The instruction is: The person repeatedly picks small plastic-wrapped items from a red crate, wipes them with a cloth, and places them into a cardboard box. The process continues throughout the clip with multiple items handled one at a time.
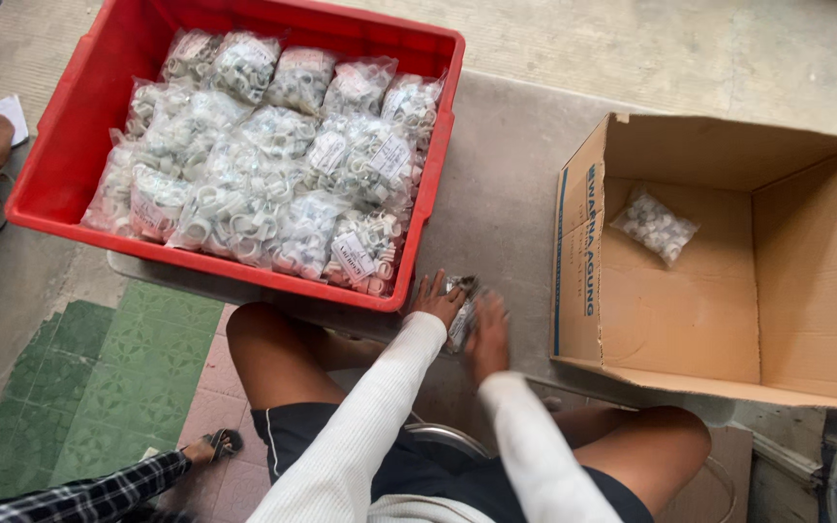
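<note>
While I hold the small bag of rings (pixel 461 315) pinched between my left hand (pixel 435 298) and right hand (pixel 487 334), it sits just below the red crate (pixel 79 145)'s near corner; cardboard box (pixel 670 320) right of the crate, holding one bag (pixel 655 226).

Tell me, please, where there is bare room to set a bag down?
The cardboard box floor is bare beside its single bag, and grey table shows between box and red crate. The crate is packed full.
</note>
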